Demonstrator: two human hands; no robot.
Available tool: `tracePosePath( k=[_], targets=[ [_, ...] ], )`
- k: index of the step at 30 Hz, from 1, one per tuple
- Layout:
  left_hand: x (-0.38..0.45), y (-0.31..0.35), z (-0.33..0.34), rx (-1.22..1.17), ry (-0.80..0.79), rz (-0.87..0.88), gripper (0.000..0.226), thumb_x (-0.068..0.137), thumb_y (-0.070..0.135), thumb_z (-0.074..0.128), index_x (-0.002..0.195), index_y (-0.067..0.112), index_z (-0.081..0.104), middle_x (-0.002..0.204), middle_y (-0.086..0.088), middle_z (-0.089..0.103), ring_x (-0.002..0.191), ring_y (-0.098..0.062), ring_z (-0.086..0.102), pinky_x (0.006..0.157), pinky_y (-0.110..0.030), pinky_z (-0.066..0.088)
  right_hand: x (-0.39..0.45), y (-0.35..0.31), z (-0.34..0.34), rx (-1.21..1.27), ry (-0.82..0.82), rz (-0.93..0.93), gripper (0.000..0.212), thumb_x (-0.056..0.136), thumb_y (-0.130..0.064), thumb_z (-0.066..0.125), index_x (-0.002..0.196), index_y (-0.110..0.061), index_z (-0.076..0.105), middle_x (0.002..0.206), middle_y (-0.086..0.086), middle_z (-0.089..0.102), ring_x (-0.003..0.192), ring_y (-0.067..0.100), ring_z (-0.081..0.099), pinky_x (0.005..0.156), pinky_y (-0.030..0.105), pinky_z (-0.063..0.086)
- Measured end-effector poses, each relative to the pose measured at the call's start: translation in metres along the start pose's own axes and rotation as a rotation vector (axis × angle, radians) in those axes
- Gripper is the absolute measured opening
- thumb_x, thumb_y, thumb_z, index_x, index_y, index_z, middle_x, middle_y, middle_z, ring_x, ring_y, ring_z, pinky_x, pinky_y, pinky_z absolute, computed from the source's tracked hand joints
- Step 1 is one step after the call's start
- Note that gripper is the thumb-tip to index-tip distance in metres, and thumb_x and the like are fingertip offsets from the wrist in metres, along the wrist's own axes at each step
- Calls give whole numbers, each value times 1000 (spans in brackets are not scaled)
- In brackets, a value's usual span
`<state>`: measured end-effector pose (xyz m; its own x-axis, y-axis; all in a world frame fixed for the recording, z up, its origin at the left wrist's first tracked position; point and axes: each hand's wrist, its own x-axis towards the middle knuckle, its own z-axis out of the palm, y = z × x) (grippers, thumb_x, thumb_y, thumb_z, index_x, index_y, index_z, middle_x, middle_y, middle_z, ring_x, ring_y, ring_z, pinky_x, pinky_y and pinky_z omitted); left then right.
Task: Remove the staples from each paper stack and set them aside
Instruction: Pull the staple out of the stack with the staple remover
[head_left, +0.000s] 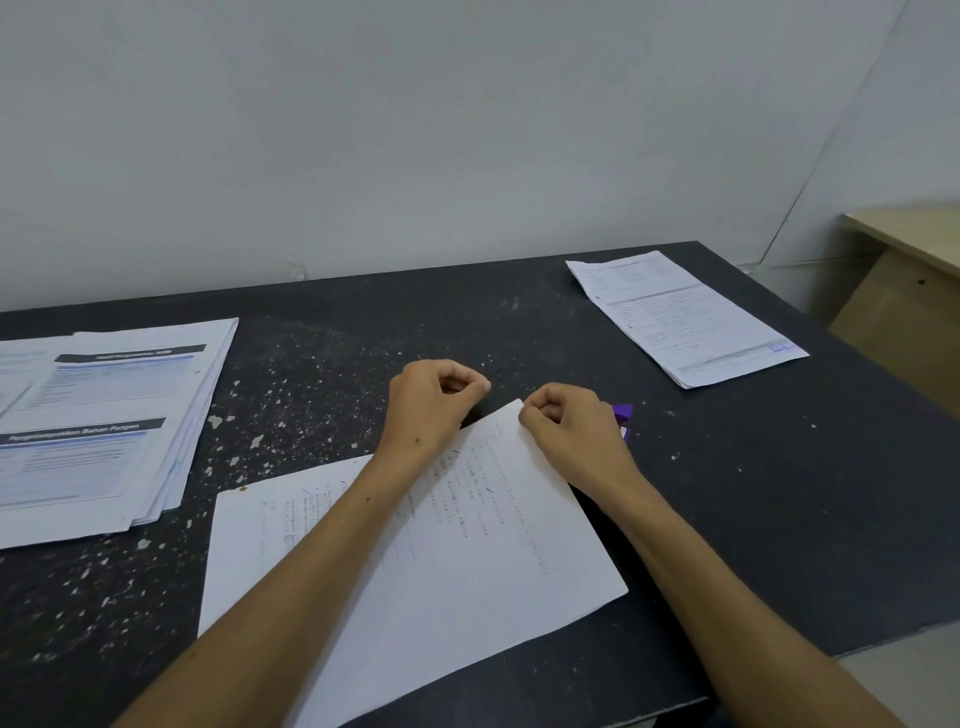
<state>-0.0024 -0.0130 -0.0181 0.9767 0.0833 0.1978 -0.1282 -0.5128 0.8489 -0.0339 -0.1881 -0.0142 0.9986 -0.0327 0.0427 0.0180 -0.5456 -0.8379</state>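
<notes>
A white paper stack (493, 561) with handwriting lies tilted on the dark table (779, 493) in front of me. My right hand (566, 431) sits at the stack's top corner with its fingers curled, gripping a purple staple remover (623, 414) that sticks out on its far side. My left hand (431, 400) hovers just left of that corner, thumb and forefinger pinched together; I see nothing between them. A tiny bent staple (530, 388) lies on the table between the two hands. My left forearm crosses over the paper.
A thick pile of printed papers (104, 415) lies at the left edge of the table. Another printed stack (685, 317) rests at the far right. Another sheet (249, 545) lies under the centre stack. A beige desk (909, 291) stands right of the table. The wall is close behind.
</notes>
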Motion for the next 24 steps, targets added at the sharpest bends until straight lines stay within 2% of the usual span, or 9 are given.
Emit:
tracePosePath(
  k=[4, 7, 10, 12, 15, 17, 21, 24],
  targets=[
    [13, 5, 3, 110, -77, -10, 8, 93, 20, 76, 88, 21, 82, 83, 12, 75, 78, 1, 68, 75, -22, 57, 0, 1, 3, -27, 4, -21, 10, 96, -22, 64, 95, -16, 73, 81, -9, 72, 78, 5, 66, 68, 17, 45],
    [24, 11, 5, 181, -140, 2, 8, 94, 17, 75, 91, 19, 82, 85, 11, 73, 83, -1, 66, 85, -28, 58, 1, 2, 3, -19, 3, -17, 9, 96, -22, 65, 95, -18, 72, 81, -10, 72, 77, 4, 66, 67, 15, 45],
    [31, 15, 11, 256, -206, 32, 9, 95, 18, 74, 95, 19, 83, 90, 9, 73, 97, -9, 67, 101, -35, 54, 2, 3, 4, -26, 4, -17, 9, 97, -22, 64, 94, -17, 71, 80, -8, 72, 75, 4, 65, 64, 15, 43],
    [32, 16, 13, 277, -215, 41, 11, 96, 18, 73, 96, 19, 83, 99, 5, 77, 106, -13, 67, 105, -39, 52, 2, 3, 4, -27, 8, -17, 9, 96, -22, 64, 94, -17, 72, 80, -7, 73, 76, 5, 65, 65, 16, 45],
    [28, 12, 14, 252, -183, 37, 13, 97, 16, 71, 104, 19, 82, 110, 1, 78, 107, -13, 68, 105, -37, 53, 2, 4, 4, -29, 20, -21, 10, 94, -22, 64, 92, -17, 72, 77, -6, 73, 72, 5, 64, 63, 14, 45],
    [24, 9, 12, 223, -146, 47, 14, 96, 15, 72, 105, 20, 82, 110, 3, 78, 97, -5, 67, 100, -28, 53, 3, 4, 4, -33, 22, -24, 10, 94, -21, 64, 92, -16, 72, 77, -5, 73, 72, 6, 64, 64, 16, 45],
    [20, 4, 9, 187, -93, 48, 10, 94, 15, 75, 98, 21, 83, 91, 12, 73, 80, 5, 63, 81, -11, 47, 3, 5, 5, -38, 25, -25, 9, 95, -21, 64, 93, -17, 72, 77, -5, 73, 72, 6, 64, 64, 16, 45],
    [20, 3, 10, 161, -82, 41, 8, 91, 15, 79, 90, 23, 81, 82, 17, 70, 80, 3, 65, 76, -11, 48, 3, 6, 6, -33, 31, -22, 10, 95, -22, 65, 94, -17, 73, 78, -6, 73, 77, 8, 67, 69, 19, 49]
  ],
)
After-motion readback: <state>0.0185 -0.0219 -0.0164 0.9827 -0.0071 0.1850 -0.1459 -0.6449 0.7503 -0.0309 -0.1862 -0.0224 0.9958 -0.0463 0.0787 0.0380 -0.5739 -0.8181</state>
